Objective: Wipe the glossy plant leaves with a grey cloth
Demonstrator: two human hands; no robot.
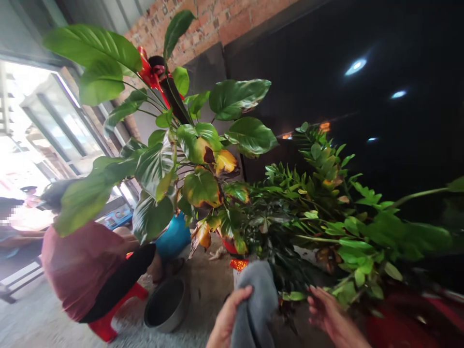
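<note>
My left hand (225,314) grips a grey cloth (258,295) at the bottom middle, the thumb pressed on its near side and the cloth hanging down. To its right, my right hand (331,314) is held up with its fingers apart and slightly bent, nothing seen in it. Its fingertips are close to a green leaf (294,296) low on the bushy plants (348,232); whether they touch is unclear. Above both hands rises a tall broad-leaved plant (203,186), several of its leaves yellow and brown at the edges, with a red ribbon (148,72) round its dark pole.
At left, a person in a dull red shirt (79,266) sits on a red stool (105,321). Beside them are a grey bucket (166,307) and a blue container (174,237). A glossy black panel (380,58) stands behind the plants, below a brick wall (232,21).
</note>
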